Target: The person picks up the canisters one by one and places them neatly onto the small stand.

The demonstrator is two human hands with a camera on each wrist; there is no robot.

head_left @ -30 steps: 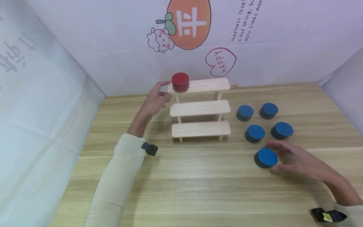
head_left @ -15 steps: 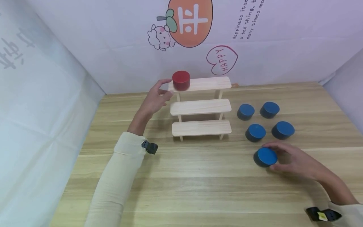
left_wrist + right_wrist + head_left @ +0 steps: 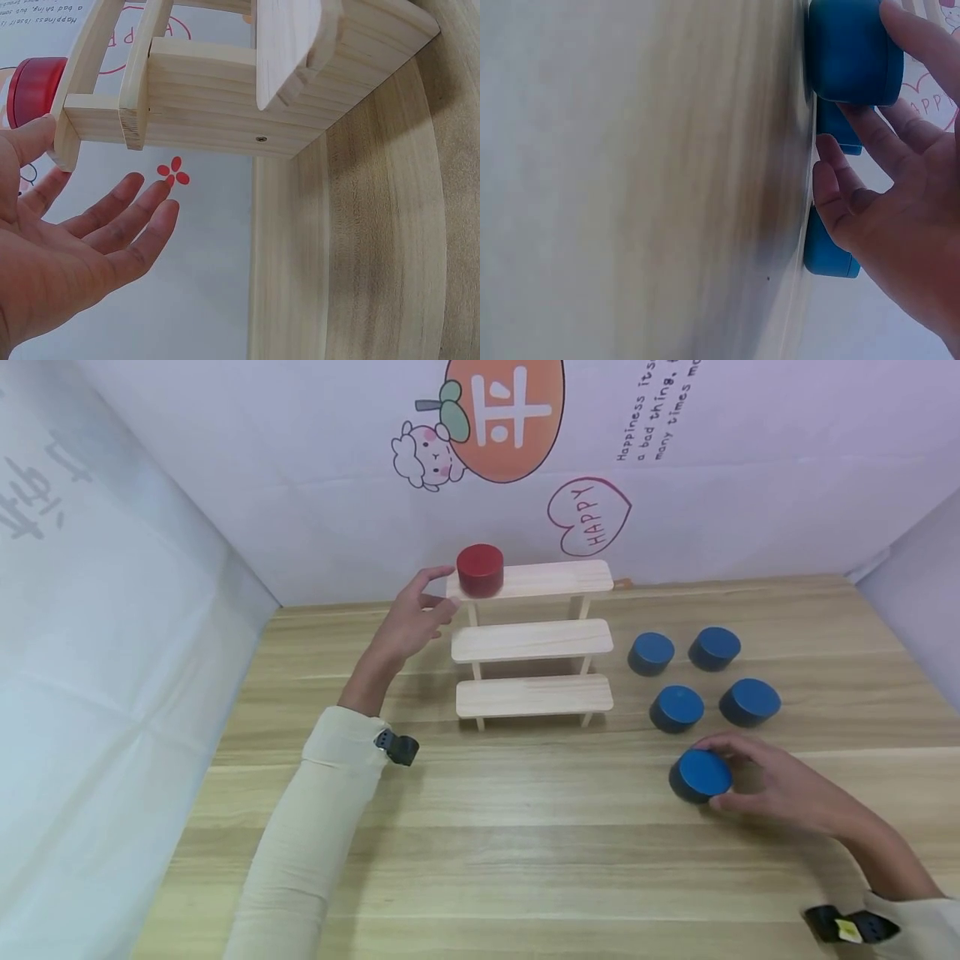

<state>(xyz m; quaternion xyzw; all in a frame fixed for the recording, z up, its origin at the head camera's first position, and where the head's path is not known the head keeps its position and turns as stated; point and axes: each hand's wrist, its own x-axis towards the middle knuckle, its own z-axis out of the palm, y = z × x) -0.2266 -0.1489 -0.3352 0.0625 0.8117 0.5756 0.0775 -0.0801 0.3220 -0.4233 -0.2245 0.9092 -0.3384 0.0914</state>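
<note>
A three-tier wooden display stand (image 3: 534, 640) stands near the back wall. On its top tier, at the left end, sits a red cylinder block (image 3: 480, 571). My left hand (image 3: 408, 622) is beside that end, thumb and index finger at the tier's edge near the red block; in the left wrist view the other fingers (image 3: 124, 217) hang loose. At the right, my right hand (image 3: 787, 785) pinches the nearest blue cylinder block (image 3: 701, 776) between thumb and index finger. That block (image 3: 855, 52) appears to rest on the table in the right wrist view.
Several other blue cylinder blocks (image 3: 677, 708) stand on the wooden table (image 3: 480, 843) behind the right hand, right of the stand. A white printed cloth (image 3: 337, 527) covers the back, with white cloth sides at left and right.
My right hand has moved slightly left, and its thumb and index finger have come in onto the nearest blue block. The left hand and the red block keep their places.
</note>
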